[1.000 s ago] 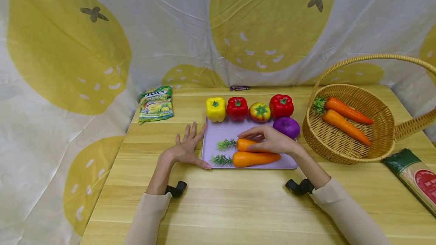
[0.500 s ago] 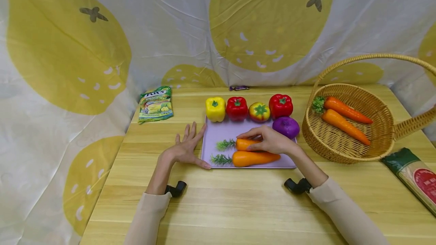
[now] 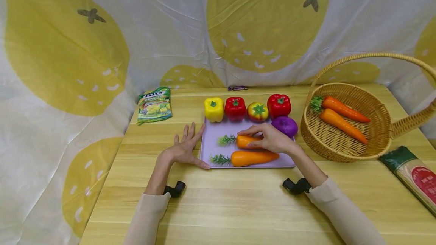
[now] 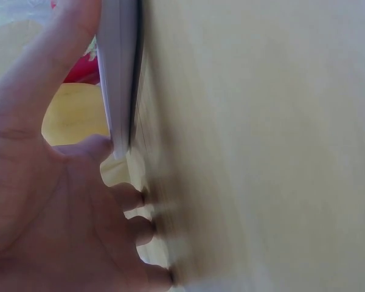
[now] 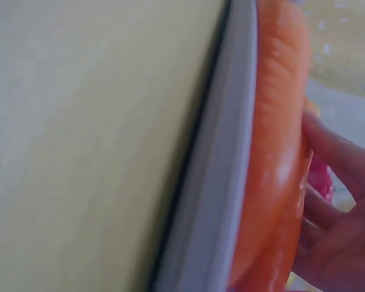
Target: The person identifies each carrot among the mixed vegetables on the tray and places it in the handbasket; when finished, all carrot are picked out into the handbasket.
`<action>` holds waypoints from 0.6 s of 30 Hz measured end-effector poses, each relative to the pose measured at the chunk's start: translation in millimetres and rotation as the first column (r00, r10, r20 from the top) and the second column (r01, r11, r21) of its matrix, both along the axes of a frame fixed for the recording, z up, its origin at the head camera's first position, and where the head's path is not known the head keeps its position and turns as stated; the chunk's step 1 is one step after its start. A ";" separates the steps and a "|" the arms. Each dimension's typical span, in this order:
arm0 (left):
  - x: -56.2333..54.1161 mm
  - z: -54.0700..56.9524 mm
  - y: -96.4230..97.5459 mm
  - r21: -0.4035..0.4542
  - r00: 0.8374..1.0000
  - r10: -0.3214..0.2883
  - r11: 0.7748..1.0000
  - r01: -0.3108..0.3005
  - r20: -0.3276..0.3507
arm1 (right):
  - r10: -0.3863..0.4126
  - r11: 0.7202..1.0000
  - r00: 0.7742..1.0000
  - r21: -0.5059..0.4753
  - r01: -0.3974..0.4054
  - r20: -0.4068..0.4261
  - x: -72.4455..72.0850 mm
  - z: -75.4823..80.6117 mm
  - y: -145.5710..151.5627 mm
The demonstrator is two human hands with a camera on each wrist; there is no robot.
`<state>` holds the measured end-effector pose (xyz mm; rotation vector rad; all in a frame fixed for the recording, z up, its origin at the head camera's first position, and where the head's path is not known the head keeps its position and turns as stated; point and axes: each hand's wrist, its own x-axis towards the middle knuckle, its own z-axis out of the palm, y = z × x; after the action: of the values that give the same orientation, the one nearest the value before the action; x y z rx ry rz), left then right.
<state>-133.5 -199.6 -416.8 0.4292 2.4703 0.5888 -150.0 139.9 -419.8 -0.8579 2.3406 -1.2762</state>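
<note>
My right hand (image 3: pixel 270 138) grips the farther of two carrots on a lilac tray (image 3: pixel 212 131). Its fingers and thumb lie over that carrot (image 3: pixel 243 141), covering its tapered end; the green top points left. Nearer the tray's front edge lies the other carrot (image 3: pixel 253 158), parallel to the first. In the right wrist view the near carrot (image 5: pixel 280 121) partly blocks the held one. My left hand (image 3: pixel 184 150) is spread at the tray's left side, its thumb at the front left corner. The left wrist view shows the thumb and index finger against the tray rim (image 4: pixel 118 79).
A yellow pepper (image 3: pixel 214 109), red peppers (image 3: pixel 235 109), a yellow-red fruit or vegetable (image 3: pixel 257 111) and a purple onion (image 3: pixel 284 126) line the tray's back and right. A handled wicker basket (image 3: pixel 310 139) holds two carrots. Packets (image 3: pixel 154 106) (image 3: pixel 413 173) and a small wrapped candy (image 3: pixel 237 88) lie around.
The gripped carrot has shifted slightly away from the near carrot, widening the gap between them. The left hand keeps its place at the tray; the head view has shifted a little.
</note>
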 end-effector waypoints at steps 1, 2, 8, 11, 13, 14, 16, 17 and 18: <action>0.1 -0.1 -0.2 -0.001 1.000 -0.001 1.000 0.001 0.002 | -0.013 1.000 1.000 0.003 0.013 -0.019 0.5 1.5 1.8; 0.2 -0.4 -0.4 -0.002 1.000 -0.002 1.000 0.002 0.004 | -0.023 1.000 0.999 0.006 0.023 -0.037 0.9 3.4 3.9; 0.8 -1.8 -2.6 -0.001 1.000 -0.001 1.000 0.001 0.005 | -0.068 0.998 0.996 0.008 0.069 -0.057 6.9 25.4 24.6; -0.2 -2.0 -2.4 0.009 1.000 -0.002 1.000 0.002 0.003 | -0.086 0.996 0.996 -0.001 0.086 -0.027 11.0 42.1 42.4; -0.4 -1.4 -2.0 0.008 1.000 -0.003 1.000 0.003 0.002 | -0.099 0.995 0.995 0.016 0.099 -0.021 13.7 54.2 56.2; -0.3 -1.1 -1.8 0.006 1.000 -0.004 1.000 0.004 0.002 | -0.098 0.995 0.995 0.026 0.099 -0.031 14.8 60.0 63.7; -0.3 -0.7 -1.6 0.001 1.000 -0.005 1.000 0.005 0.002 | -0.113 0.991 0.991 0.061 0.118 -0.074 17.0 71.3 79.1; -0.3 -0.6 -1.6 -0.001 1.000 -0.005 1.000 0.005 0.001 | -0.117 0.990 0.988 0.073 0.124 -0.102 18.1 76.5 87.4; -0.2 -0.4 -1.6 -0.002 1.000 -0.005 1.000 0.005 0.001 | -0.116 0.988 0.985 0.083 0.127 -0.130 18.7 81.5 95.7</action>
<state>-133.7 -201.2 -417.3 0.4343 2.4683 0.5848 -131.3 235.6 -338.3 -0.7977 2.5643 -1.1820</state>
